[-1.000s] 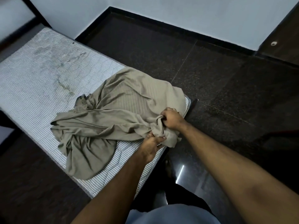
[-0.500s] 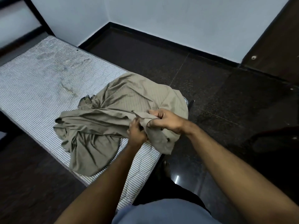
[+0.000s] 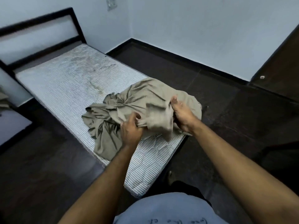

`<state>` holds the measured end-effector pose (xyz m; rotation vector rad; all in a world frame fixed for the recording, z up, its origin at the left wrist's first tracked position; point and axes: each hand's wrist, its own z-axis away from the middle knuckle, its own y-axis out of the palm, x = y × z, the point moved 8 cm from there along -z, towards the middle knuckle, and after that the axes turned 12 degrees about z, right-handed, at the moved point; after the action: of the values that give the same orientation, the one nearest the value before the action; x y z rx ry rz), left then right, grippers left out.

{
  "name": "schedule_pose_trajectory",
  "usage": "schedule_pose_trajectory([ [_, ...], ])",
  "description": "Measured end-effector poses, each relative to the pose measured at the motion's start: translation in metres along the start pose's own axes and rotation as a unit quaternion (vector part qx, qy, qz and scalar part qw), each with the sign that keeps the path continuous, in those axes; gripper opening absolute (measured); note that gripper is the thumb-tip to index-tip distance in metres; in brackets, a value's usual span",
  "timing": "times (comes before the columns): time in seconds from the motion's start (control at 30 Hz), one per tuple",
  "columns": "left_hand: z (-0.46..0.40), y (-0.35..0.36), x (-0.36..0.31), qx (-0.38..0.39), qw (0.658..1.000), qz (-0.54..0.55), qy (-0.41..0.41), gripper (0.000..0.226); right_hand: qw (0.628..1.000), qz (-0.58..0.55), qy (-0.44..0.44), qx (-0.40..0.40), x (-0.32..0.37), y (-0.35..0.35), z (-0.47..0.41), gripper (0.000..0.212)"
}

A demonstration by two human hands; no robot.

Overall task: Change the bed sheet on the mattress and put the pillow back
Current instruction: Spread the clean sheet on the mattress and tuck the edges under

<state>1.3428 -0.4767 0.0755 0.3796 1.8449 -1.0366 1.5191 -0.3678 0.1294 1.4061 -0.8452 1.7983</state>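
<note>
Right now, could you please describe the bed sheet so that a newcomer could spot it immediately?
Find the striped mattress on the dark bed frame. At its near end lies the bed sheet, bunched into a heap, gripped by the left hand and right hand. It is plain khaki, unlike the striped mattress.

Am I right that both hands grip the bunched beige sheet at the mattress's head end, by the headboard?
Not quite. The left hand and right hand do grip the bunched beige sheet, but at the near end of the mattress, far from the headboard, as the head view shows.
</note>
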Motion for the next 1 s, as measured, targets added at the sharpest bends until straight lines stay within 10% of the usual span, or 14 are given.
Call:
schedule_pose_trajectory([
  [0.17,0.017,-0.012,0.015,0.057,0.998,-0.017,0.007,0.033,0.930,0.286,0.062,0.220,-0.026,0.059,0.008,0.096],
  [0.27,0.008,-0.019,0.015,0.064,0.996,-0.058,-0.002,0.026,0.879,0.437,-0.004,0.192,-0.028,0.072,-0.015,0.089],
  [0.5,-0.034,-0.023,0.034,0.063,0.988,0.107,-0.095,0.030,0.900,0.362,-0.090,0.224,-0.057,0.116,-0.039,0.039],
  [0.63,-0.050,-0.028,0.052,0.055,0.987,0.120,-0.092,0.030,0.968,0.101,0.065,0.221,-0.063,0.111,-0.056,0.026],
  [0.87,-0.048,-0.027,0.144,0.147,0.943,-0.218,-0.205,0.034,0.922,0.060,0.151,0.351,-0.061,0.124,-0.054,0.021],
  [1.0,-0.051,-0.021,0.192,0.186,0.936,-0.207,-0.217,0.036,0.872,0.170,0.203,0.412,-0.079,0.137,-0.021,0.027],
])
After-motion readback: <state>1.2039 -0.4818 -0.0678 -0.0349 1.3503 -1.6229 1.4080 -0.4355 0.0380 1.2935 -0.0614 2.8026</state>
